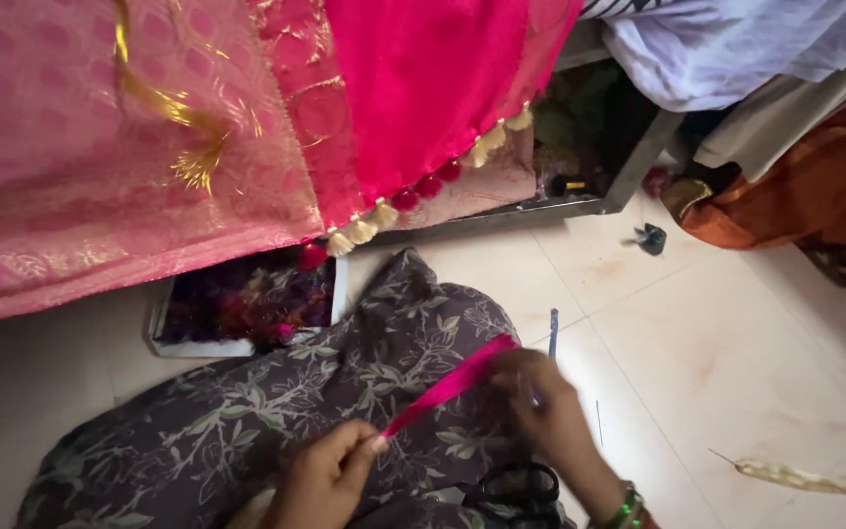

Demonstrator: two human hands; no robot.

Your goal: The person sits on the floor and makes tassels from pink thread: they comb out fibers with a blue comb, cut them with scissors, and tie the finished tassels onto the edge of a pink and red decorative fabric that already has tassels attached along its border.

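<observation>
surface: pale tiled floor [736, 362], grout lines running diagonally; i sit on it, lap covered by grey leaf-print fabric [276, 411]. above and left, pink gold-patterned cloth [100, 147] hangs down with a plain magenta panel [423, 78] beside it, its lower edge trimmed with red and cream tassels [384, 211]. under that edge, a shallow white tray [247, 309] of dark mixed threads sits on the floor, just beside my knee. upper right: metal frame leg [638, 162], white cloth [727, 44], orange cloth [815, 186] heaped at the floor.

hands: my left hand [330, 480] pinches the lower end of a magenta thread bundle [447, 384]; my right hand [545, 407] is closed round the upper end, and a thin blue stick [552, 333] shows above its fingers. bundle stretched taut between them, over my lap. black scissors [521, 490] lie just below the right wrist.

open room: tiles to the right bare, save a cream tassel strip [815, 478] at lower right and a small dark scrap [650, 238] near the frame.
</observation>
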